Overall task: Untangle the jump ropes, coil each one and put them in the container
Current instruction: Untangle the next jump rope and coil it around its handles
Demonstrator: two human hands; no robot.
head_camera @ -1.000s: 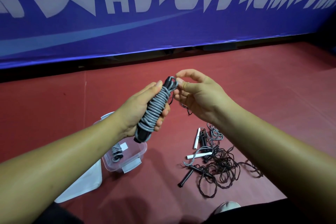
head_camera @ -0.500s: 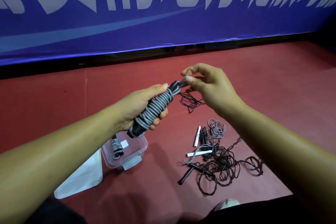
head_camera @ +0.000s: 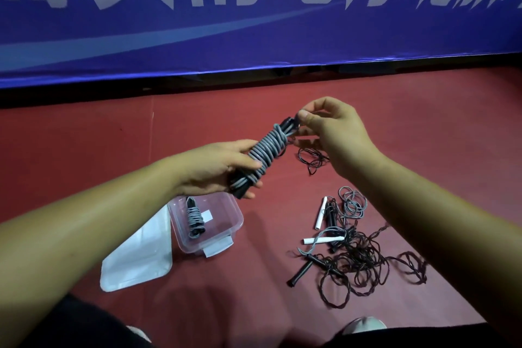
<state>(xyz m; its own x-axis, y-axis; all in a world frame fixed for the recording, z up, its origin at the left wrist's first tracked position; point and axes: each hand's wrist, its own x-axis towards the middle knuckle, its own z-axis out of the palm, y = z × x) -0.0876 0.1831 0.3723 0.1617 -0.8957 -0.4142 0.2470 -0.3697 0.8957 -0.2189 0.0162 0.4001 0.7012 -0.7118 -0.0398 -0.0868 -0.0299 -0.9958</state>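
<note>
Head view: the left hand (head_camera: 214, 167) curls its fingers round the lower end of the grey jump rope (head_camera: 267, 151), which is wound tight over its black handles and held above the red floor (head_camera: 84, 164). The right hand (head_camera: 336, 135) pinches the rope's tail at the bundle's top between thumb and forefinger. To finish the coil well, I judge the tail should be pulled snug and tucked under the last wrap while the left grip stops the turns sliding. The clear container (head_camera: 223, 223), just below the left hand, already holds one coiled rope (head_camera: 195, 219); the tangled ropes (head_camera: 358, 260) lie to its right.
</note>
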